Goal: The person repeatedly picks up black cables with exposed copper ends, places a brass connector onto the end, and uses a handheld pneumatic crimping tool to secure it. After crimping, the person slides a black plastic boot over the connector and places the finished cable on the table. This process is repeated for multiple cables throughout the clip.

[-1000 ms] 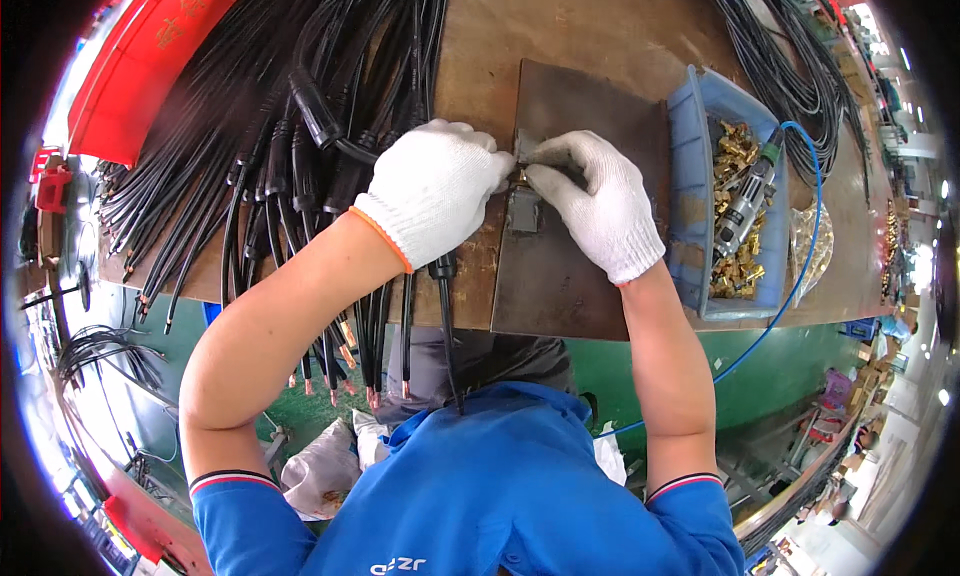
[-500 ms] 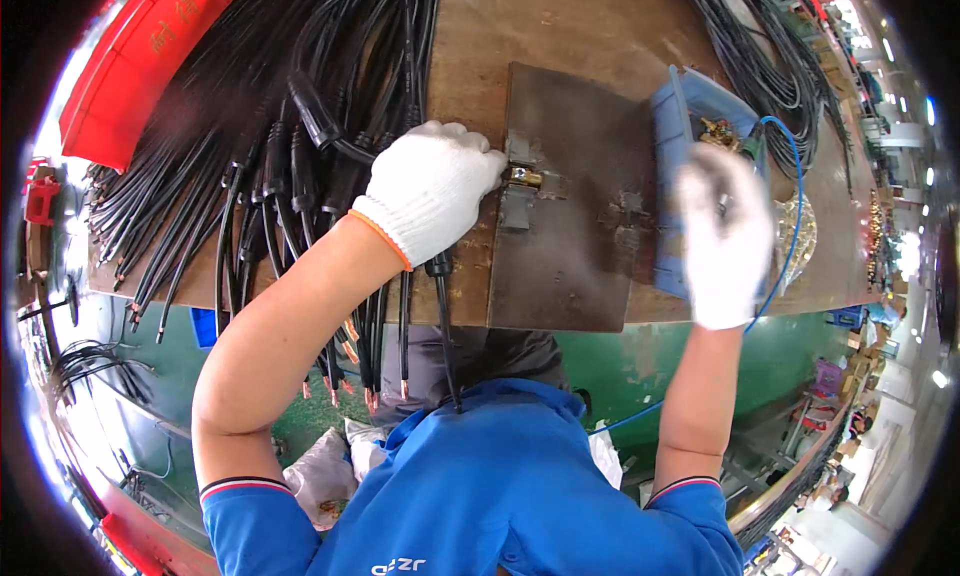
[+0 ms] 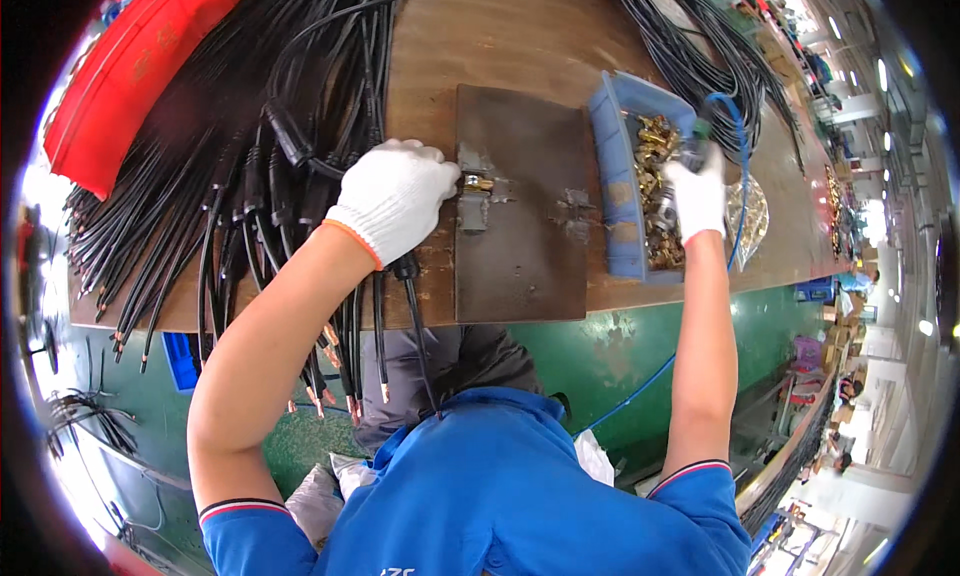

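Presently, the left hand [image 3: 395, 198], in a white glove, is positioned at the near left edge of a dark metal plate [image 3: 520, 246], knuckles upward and fingers curled inward; its palm is hidden, so whether it grasps anything cannot be told. Directly right of its fingertips, a small brass fitting [image 3: 478, 184] is seated on the plate, between two grey metal pieces. Left of and beyond the left hand, black cables [image 3: 230, 126] lie bundled on the table [image 3: 480, 36]; just below its wrist, one thick cable [image 3: 410, 291] hangs over the table edge. The right hand [image 3: 697, 191], also gloved, is closed around a tool [image 3: 667, 211], with the tool body passing between thumb and fingers. Beneath and left of the right hand is a blue bin [image 3: 622, 196] containing brass parts [image 3: 655, 141]. From the tool's far end, a blue hose [image 3: 742, 136] curves around the right side of that hand. Just right of the right hand lies a clear plastic bag [image 3: 752, 216]; farther beyond it, more black cables [image 3: 690, 36] are laid in long loops.
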{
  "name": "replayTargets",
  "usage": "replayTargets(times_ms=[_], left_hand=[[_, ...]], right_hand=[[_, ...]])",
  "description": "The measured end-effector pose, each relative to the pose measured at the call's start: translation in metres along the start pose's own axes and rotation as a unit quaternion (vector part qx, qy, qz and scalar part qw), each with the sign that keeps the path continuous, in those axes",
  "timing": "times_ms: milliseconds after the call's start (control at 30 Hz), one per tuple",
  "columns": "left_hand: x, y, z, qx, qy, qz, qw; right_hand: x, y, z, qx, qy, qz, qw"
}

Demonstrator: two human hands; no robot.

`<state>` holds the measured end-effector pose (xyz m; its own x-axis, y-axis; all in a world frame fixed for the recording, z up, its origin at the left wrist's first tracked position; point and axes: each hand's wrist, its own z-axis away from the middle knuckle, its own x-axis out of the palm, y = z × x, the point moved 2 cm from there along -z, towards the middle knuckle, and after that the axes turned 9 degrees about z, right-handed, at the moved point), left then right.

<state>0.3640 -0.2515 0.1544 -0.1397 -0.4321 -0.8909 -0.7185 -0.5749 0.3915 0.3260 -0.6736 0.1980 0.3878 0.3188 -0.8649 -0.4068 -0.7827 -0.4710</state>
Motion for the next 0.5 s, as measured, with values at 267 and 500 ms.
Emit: replayTargets(times_ms=[267,500], left_hand=[[0.000,0.000,0.004,-0.014,-0.001,-0.004,1.000],[0.000,-0.003,0.006,-0.010,0.002,-0.009,1.000]], right_hand=[[-0.126,-0.083,0.003,-0.086,0.001,-0.524,0.847],[-0.043,-0.154,0.044,-0.048,-0.150,-0.690,0.707]])
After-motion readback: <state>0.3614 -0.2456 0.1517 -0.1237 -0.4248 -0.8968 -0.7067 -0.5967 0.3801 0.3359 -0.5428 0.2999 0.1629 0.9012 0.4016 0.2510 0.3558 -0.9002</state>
